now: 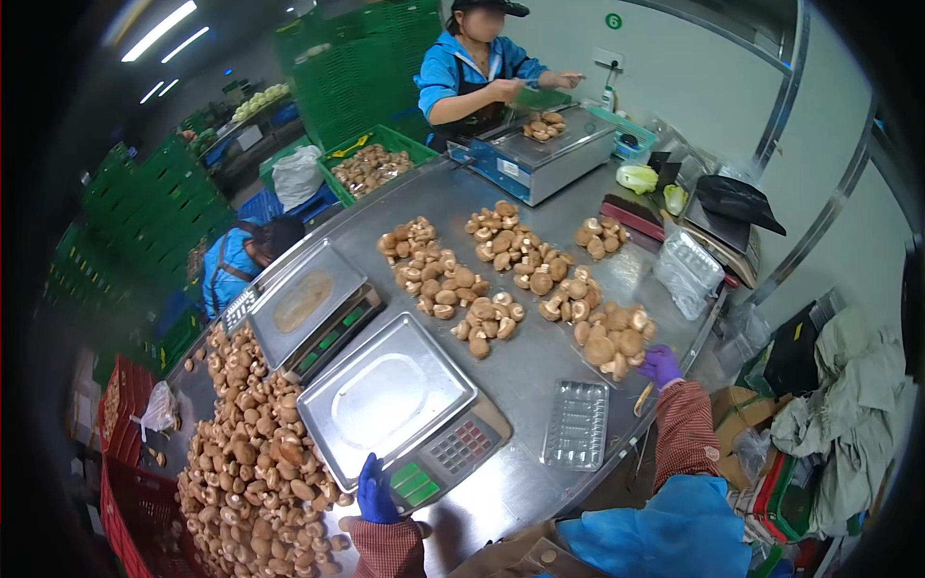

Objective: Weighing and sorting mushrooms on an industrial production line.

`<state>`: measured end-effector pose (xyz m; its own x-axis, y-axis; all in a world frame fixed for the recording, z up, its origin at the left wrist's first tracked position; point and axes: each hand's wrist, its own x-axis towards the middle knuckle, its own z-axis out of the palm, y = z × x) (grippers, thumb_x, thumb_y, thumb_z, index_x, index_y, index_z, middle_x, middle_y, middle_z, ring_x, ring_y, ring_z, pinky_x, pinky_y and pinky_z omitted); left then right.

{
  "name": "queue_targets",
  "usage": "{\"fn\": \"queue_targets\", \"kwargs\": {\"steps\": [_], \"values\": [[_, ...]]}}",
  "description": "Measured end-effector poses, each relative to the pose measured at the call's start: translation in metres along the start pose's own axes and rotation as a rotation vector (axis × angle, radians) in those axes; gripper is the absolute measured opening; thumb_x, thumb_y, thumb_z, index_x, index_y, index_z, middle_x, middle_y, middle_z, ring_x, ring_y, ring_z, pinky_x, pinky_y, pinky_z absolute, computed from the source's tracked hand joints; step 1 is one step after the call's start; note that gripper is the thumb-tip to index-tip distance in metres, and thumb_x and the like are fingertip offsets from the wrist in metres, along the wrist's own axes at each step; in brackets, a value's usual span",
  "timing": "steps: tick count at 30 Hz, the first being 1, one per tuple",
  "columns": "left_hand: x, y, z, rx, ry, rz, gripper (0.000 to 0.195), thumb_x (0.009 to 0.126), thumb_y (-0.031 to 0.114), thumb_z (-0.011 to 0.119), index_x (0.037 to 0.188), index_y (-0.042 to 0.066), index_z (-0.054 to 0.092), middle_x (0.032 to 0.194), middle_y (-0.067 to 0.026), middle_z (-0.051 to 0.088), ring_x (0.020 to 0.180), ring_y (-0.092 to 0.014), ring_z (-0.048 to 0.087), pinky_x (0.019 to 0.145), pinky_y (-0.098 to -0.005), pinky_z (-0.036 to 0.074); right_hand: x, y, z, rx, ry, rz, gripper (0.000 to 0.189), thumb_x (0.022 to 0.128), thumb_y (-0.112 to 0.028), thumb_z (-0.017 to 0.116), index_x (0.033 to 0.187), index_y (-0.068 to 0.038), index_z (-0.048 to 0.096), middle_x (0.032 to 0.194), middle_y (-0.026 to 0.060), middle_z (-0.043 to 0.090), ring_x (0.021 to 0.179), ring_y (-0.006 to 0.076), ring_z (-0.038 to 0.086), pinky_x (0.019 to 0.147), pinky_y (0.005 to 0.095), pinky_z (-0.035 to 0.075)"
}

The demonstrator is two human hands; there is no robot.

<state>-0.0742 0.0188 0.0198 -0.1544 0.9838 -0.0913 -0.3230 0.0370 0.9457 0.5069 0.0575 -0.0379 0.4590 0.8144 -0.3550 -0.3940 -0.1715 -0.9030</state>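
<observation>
My left hand (376, 493), in a blue glove, is at the near edge of a digital scale (394, 394), beside its green display, with no object seen in it. The steel pan of that scale is bare. Far to the right, my right hand (659, 365) in a purple glove is at the edge of a heap of shiitake mushrooms (614, 339); its fingertips are partly hidden, so a grip cannot be made out. A clear plastic tray (576, 425) lies on the steel table (506, 404) nearby. More mushroom clusters (441, 282) are spread beyond the scale.
A large mushroom pile (253, 462) covers the table's left side, by a second scale (311, 311). A co-worker (473, 79) stands behind a wrapping machine (538, 155); another person (242, 260) bends at the left. A brush (632, 217) and bagged trays (690, 264) lie at the right.
</observation>
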Motion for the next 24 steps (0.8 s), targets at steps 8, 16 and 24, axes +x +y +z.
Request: {"fn": "queue_targets", "kwargs": {"steps": [8,16,24], "values": [[0.012,-0.020,0.069,-0.023,-0.220,-0.076,0.054,0.078,0.029,0.053,0.121,0.001,0.036,0.125,-0.0119,0.038,0.113,-0.025,0.038,0.093,-0.0370,0.029,0.000,0.025,-0.091,-0.042,0.255,0.097,0.027,0.074,0.001,0.050,0.098,-0.002,0.037,0.079,0.0159,0.053,0.060,0.0300,0.059,0.048,0.0393,0.053],[0.072,-0.078,0.239,0.800,-0.860,0.518,0.056,0.075,0.020,0.058,0.125,0.010,0.034,0.121,-0.0182,0.039,0.110,-0.030,0.040,0.090,-0.0397,0.035,0.021,0.030,-0.082,-0.081,0.245,0.197,0.032,0.073,0.003,0.052,0.098,-0.001,0.033,0.082,0.0199,0.052,0.063,0.0318,0.059,0.050,0.0410,0.054],[0.117,-0.173,0.431,1.464,-1.104,0.700,0.073,0.069,0.036,0.060,0.130,0.029,0.021,0.137,-0.0115,0.013,0.124,-0.038,0.013,0.096,-0.0561,0.014,0.017,0.028,-0.074,-0.098,0.202,0.203,0.034,0.072,0.003,0.053,0.099,-0.002,0.034,0.089,0.0178,0.049,0.068,0.0311,0.059,0.053,0.0393,0.054]]}}
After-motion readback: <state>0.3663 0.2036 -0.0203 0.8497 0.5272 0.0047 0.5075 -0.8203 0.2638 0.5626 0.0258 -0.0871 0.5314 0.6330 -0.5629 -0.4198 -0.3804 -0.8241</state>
